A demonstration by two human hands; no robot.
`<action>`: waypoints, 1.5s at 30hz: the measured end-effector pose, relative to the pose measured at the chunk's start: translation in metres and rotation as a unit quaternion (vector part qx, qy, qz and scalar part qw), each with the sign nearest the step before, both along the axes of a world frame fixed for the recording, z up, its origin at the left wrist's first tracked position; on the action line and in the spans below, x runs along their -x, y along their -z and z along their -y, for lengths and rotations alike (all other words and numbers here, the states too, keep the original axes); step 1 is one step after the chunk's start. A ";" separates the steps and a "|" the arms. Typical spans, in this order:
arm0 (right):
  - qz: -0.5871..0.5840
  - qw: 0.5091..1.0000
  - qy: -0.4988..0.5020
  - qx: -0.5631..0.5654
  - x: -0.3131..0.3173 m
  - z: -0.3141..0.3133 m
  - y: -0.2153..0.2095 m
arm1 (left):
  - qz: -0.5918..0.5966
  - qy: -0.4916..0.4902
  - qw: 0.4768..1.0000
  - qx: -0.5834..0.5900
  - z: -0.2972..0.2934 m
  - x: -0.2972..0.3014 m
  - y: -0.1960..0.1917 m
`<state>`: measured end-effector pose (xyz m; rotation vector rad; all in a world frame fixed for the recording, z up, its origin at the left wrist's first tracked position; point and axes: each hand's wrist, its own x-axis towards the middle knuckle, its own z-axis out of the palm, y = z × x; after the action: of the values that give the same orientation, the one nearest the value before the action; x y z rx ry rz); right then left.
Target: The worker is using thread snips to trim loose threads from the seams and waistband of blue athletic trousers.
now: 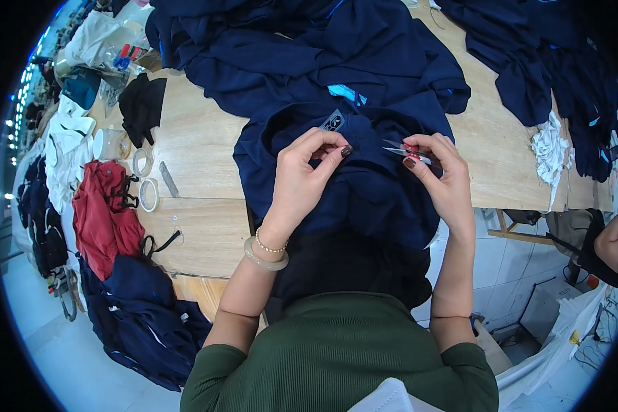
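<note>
A navy garment [364,199] lies gathered at the table's near edge, its waist-like opening facing up and its lower part hanging toward my lap. Over its left side, my left hand [305,172] is closed in a pinch, thumb against forefinger; whatever sits between the tips is too small to make out. My right hand [446,172] grips thread snips [415,149] with a red part, the slim blades pointing left toward my left fingertips and slightly apart. Just behind my left fingers, a clear printed label [333,121] shows on the garment.
More navy garments [309,58] are heaped at the back, and others [549,75] at the far right. Tape rolls [148,195] and a grey flat strip [168,180] lie on the wooden table [206,226]. Red cloth [106,213] hangs at the left edge. Another person's arm [611,244] shows right.
</note>
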<state>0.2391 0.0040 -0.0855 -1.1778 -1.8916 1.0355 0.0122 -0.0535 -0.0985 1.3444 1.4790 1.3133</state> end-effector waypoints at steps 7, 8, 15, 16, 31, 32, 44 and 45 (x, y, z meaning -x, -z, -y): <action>0.005 0.998 -0.002 -0.068 0.006 0.003 0.002 | -0.011 0.009 0.999 -0.051 -0.008 0.000 -0.002; 0.010 0.997 0.000 -0.077 0.008 0.004 0.002 | -0.017 0.021 0.999 -0.046 -0.009 0.001 -0.002; 0.088 0.978 0.016 -0.190 0.025 0.008 -0.004 | 0.011 0.026 1.000 -0.002 -0.014 0.001 0.000; 0.087 0.978 0.016 -0.189 0.027 0.007 -0.004 | 0.011 0.026 1.000 -0.001 -0.014 0.001 0.001; 0.145 0.951 -0.002 -0.274 0.042 -0.001 -0.007 | 0.024 0.033 0.999 -0.004 -0.016 -0.001 0.000; 0.141 0.951 -0.004 -0.275 0.043 -0.001 -0.007 | 0.014 0.033 0.999 -0.007 -0.016 -0.001 0.000; 0.067 0.989 0.028 -0.130 0.018 0.000 0.002 | 0.011 0.017 1.000 0.023 -0.016 0.003 0.007; 0.059 0.988 0.032 -0.136 0.019 -0.001 0.003 | 0.010 0.018 1.000 0.020 -0.016 0.003 0.008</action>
<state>0.2198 0.0047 -0.0887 -1.1506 -1.9975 0.6610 0.0093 -0.0374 -0.1063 1.3221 1.4535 1.2638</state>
